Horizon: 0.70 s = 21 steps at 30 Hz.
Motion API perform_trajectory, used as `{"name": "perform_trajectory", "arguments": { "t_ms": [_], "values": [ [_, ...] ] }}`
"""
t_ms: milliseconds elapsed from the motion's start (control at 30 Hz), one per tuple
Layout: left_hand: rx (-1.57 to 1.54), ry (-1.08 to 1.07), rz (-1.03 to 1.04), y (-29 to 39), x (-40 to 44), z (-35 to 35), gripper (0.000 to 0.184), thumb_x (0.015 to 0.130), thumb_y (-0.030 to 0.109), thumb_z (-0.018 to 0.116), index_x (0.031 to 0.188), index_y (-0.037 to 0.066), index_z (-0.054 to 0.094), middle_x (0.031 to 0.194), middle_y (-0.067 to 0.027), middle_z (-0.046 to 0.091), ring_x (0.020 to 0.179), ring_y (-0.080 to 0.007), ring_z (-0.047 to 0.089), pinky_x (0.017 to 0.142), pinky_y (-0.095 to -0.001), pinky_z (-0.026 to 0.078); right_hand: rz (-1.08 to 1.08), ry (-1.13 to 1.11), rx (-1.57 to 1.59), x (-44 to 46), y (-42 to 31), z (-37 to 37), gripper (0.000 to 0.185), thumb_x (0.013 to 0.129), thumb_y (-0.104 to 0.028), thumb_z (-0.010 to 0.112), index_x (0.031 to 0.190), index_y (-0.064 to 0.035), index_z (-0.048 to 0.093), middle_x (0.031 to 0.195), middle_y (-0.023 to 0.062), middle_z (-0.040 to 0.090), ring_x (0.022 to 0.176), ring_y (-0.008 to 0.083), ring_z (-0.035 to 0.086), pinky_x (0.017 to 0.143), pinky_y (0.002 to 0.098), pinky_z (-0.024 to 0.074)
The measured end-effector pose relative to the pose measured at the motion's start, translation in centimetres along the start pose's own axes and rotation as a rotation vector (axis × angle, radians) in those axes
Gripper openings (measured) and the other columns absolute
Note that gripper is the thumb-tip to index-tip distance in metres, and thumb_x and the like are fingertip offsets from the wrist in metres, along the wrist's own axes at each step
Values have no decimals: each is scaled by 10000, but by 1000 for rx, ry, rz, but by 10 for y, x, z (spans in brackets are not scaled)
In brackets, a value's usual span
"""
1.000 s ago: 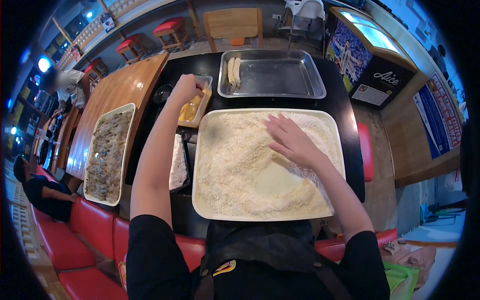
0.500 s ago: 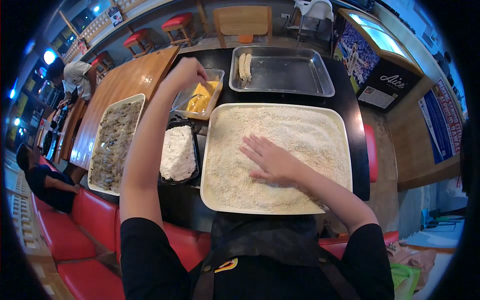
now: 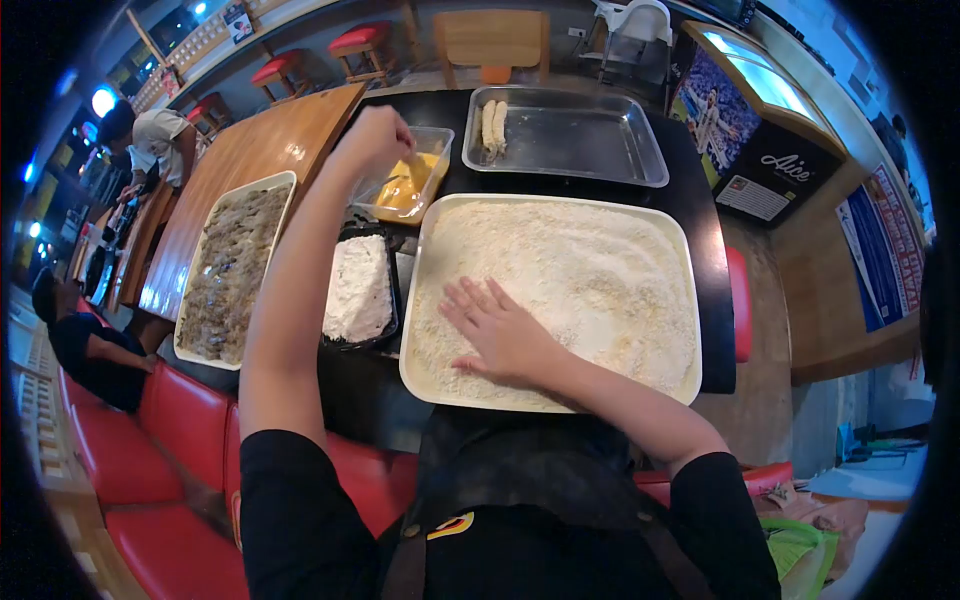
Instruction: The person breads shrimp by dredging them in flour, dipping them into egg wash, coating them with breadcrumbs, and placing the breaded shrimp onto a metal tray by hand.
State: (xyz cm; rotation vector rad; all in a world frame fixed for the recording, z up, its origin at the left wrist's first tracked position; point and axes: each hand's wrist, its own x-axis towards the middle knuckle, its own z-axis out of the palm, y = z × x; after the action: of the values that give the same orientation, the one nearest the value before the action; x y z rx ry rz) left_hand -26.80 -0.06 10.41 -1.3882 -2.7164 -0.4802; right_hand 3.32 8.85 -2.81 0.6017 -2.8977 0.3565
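My right hand (image 3: 500, 330) lies flat with its fingers stretched out on pale breadcrumbs (image 3: 590, 270), which fill a large cream-coloured tray (image 3: 694, 330). Above a clear plastic container (image 3: 440, 145) of yellow-orange liquid, like beaten egg (image 3: 405, 195), my left hand (image 3: 382, 138) is closed, fingers pointing down. Whatever it pinches blends into the liquid and cannot be made out. Beside the crumb tray, a black tray (image 3: 392, 315) holds white flour-like powder (image 3: 357, 290). Two long crumb-coated pieces (image 3: 494, 125) lie at the left end of a metal tray (image 3: 600, 180).
On the left, a cream tray (image 3: 180, 335) holds many greyish, wet-looking pieces, possibly shrimp (image 3: 235, 265). A wooden table (image 3: 265, 135) and red bench seats (image 3: 190, 430) adjoin the black table (image 3: 712, 290). Two other people (image 3: 160, 140) are at the far left.
My right hand has slid left and a little toward me across the breadcrumbs. My left hand stays over the egg container, slightly lower relative to it.
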Motion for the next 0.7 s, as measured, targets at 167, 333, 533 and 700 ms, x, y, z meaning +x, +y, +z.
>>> {"name": "perform_trajectory", "arguments": {
  "t_ms": [167, 333, 533, 700],
  "values": [
    [37, 122, 19, 10, 9, -44, 186, 675, 84, 749, 853, 29, 762, 777, -173, 715, 747, -271, 709, 725, -359, 556, 173, -8, -54, -21, 22, -6, 787, 964, -582, 393, 1483, 6, 324, 1585, 190, 237, 1487, 330, 169, 1210, 482, 98],
    [61, 69, -23, 8, 2, -47, 185, 660, 109, 760, 832, 43, 767, 776, -138, 724, 750, -257, 712, 716, -349, 562, 288, -61, -137, -51, 37, -20, 772, 979, -567, 376, 1493, 5, 301, 1586, 193, 224, 1484, 350, 162, 1212, 487, 91],
    [94, -103, -44, -4, -20, 24, 228, 604, 131, 795, 817, 52, 770, 789, -156, 721, 734, -283, 709, 723, -364, 563, 321, -32, -175, -67, 42, -22, 760, 992, -562, 350, 1498, 2, 289, 1584, 194, 227, 1483, 351, 165, 1212, 493, 89],
    [112, -52, -50, -15, -28, 69, 215, 583, 120, 793, 785, 50, 769, 768, -160, 716, 724, -297, 710, 740, -359, 570, 332, -38, -179, -66, 40, -22, 757, 994, -561, 352, 1500, -2, 285, 1584, 194, 226, 1484, 350, 160, 1212, 494, 89]
  ]
}}
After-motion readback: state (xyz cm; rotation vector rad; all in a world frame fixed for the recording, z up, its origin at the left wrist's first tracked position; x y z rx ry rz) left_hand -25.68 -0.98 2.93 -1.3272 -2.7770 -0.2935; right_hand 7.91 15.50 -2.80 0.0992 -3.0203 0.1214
